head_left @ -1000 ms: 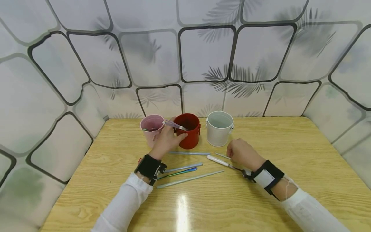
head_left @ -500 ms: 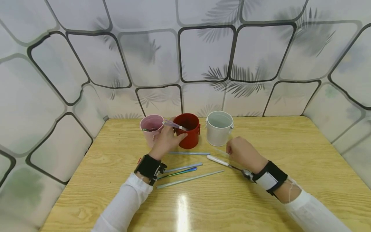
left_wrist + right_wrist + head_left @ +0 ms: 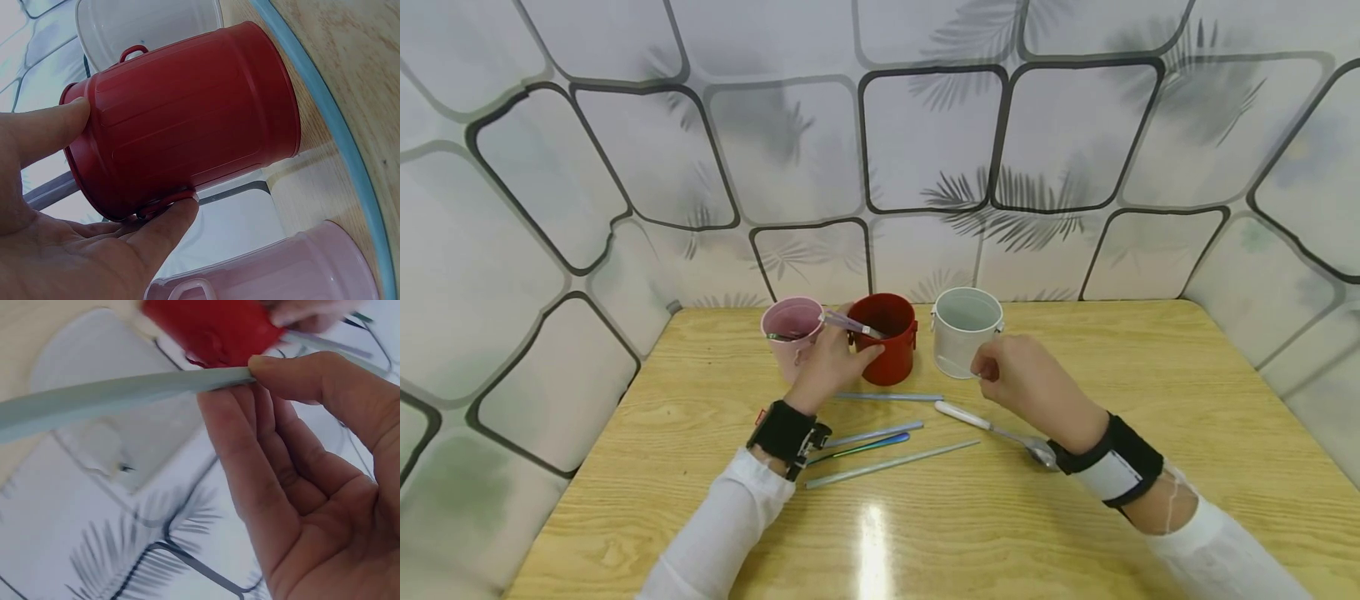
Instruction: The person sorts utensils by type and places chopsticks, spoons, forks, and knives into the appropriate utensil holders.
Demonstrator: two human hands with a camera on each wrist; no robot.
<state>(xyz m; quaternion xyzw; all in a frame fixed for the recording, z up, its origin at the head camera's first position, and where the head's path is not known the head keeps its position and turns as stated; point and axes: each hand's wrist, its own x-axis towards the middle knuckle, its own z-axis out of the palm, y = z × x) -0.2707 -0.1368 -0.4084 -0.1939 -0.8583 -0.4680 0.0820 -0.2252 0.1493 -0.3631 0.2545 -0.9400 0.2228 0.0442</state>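
Note:
My left hand (image 3: 829, 367) grips the upper side of a red bucket (image 3: 897, 362), its thumb against the outside near the rim in the left wrist view. Lilac handles (image 3: 852, 323) with silver parts lean over that rim. Between thumb and forefinger, my right hand (image 3: 1030, 385) pinches the narrow end of a pale green chopstick (image 3: 119, 397), in front of the white bucket (image 3: 958, 354). The chopstick is barely visible in the head view. Below that hand lies a spoon (image 3: 962, 414) with a white handle.
Left of the red bucket stands a pink bucket (image 3: 786, 354) with greenish utensils inside. Light blue chopsticks (image 3: 891, 397), an iridescent utensil (image 3: 880, 442) and a pale green chopstick (image 3: 895, 464) lie on the wooden table (image 3: 1075, 542). A patterned cloth screen (image 3: 932, 142) surrounds the back and sides.
My right hand has lifted the chopstick off the table and moved it up toward the white bucket, turning at the wrist. My left hand stays on the red bucket.

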